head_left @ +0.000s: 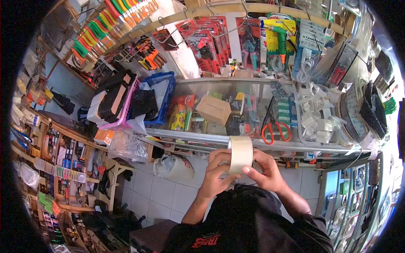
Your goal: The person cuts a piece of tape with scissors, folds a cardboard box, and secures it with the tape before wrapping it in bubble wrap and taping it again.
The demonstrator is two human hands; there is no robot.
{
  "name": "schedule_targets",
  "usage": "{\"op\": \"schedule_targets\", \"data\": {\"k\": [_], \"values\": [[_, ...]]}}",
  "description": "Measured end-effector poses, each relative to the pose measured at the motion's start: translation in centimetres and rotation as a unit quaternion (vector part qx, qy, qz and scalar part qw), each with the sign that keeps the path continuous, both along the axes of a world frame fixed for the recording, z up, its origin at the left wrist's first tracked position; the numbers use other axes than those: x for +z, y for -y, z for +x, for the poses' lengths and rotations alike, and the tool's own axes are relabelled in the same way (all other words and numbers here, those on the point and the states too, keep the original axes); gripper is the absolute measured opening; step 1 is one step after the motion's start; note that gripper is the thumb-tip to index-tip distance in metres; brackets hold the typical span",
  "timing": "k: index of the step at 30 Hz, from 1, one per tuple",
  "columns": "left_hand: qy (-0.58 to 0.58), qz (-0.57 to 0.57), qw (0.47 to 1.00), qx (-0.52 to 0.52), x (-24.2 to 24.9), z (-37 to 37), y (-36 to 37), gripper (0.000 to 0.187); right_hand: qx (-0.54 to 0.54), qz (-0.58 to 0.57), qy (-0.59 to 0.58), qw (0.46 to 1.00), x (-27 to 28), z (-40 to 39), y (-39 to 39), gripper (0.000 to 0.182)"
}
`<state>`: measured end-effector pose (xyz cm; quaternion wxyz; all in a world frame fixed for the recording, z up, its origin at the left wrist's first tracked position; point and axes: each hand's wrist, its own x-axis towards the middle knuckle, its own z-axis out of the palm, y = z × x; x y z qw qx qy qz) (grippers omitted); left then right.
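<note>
A roll of cream-coloured tape (241, 155) is held up between both hands, in front of the counter's edge. My left hand (218, 169) grips its left side, the fingers curled around it. On the other side, my right hand (265, 170) holds the roll with the thumb pressed against its lower right edge. Just beyond, on the glass counter, lie scissors (276, 131) with orange handles and dark blades. A small brown cardboard box (213, 109) sits on the glass to their left.
The glass counter (190, 135) spans the front. A pink basket (123, 116) and a blue basket (168, 99) stand at its left; a clear tray of white fittings (316, 114) and cable coils (356, 111) are at its right. Packaged tools (204, 46) hang above. Shelves flank both sides.
</note>
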<state>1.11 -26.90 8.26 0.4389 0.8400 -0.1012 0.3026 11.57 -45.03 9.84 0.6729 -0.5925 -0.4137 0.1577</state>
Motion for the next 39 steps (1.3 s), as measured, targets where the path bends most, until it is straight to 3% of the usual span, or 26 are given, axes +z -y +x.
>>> {"op": "schedule_targets", "data": {"k": [2, 5, 9, 13, 23, 29, 33, 36, 39], "values": [[0.013, -0.036, 0.999, 0.022, 0.6, -0.6, 0.1, 0.033, 0.002, 0.008, -0.017, 1.0, 0.3, -0.8, 0.3, 0.023], [0.009, -0.212, 0.977, -0.007, 0.4, -1.1, -1.0, 0.042, 0.007, -0.029, -0.004, 1.0, 0.6, -1.4, 0.9, 0.022], [-0.14, -0.201, 0.97, -0.017, 3.2, -1.8, -2.2, 0.047, 0.032, -0.051, 0.025, 0.998, 0.9, -2.3, 1.0, 0.024], [-0.15, -0.115, 0.981, -0.034, 4.9, -1.8, -2.1, 0.028, 0.056, -0.088, 0.078, 0.991, 1.1, -3.0, 0.8, 0.026], [-0.188, -0.132, 0.973, -0.016, 2.8, -4.1, -2.2, 0.01, 0.1, -0.12, 0.141, 0.978, -0.1, -4.3, 0.2, 0.032], [-0.123, -0.043, 0.988, 0.077, -1.3, -6.4, -0.6, 0.015, 0.145, -0.186, 0.05, 0.97, -2.4, -6.1, 0.5, 0.029], [-0.227, -0.058, 0.967, 0.103, -4.6, -8.8, 0.6, 0.016, 0.162, -0.26, -0.078, 0.949, -5.3, -8.5, 1.2, 0.032], [-0.308, -0.057, 0.942, 0.121, -7.0, -11.0, 1.9, 0.017, 0.185, -0.182, -0.2, 0.945, -9.0, -11.3, 2.3, 0.038], [-0.338, -0.082, 0.93, 0.118, -8.3, -12.8, 3.0, 0.017, 0.19, -0.262, -0.195, 0.926, -9.6, -12.5, 3.8, 0.037]]}}
